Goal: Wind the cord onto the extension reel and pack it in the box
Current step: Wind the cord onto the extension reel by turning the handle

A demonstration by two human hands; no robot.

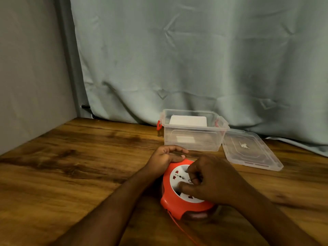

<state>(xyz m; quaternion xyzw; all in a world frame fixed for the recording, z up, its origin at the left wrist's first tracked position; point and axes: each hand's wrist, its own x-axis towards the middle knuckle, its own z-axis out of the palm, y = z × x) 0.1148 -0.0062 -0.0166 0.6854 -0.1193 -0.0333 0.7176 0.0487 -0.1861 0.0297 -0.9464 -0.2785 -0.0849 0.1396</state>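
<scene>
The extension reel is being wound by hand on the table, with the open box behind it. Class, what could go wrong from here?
1. The orange cord trails off the near table edge; it may snag or wind unevenly.
2. The left hand steadies only the reel rim, so it could slip while the right hand turns the centre.
3. The box already holds a white object, so the fit may be tight.
</scene>
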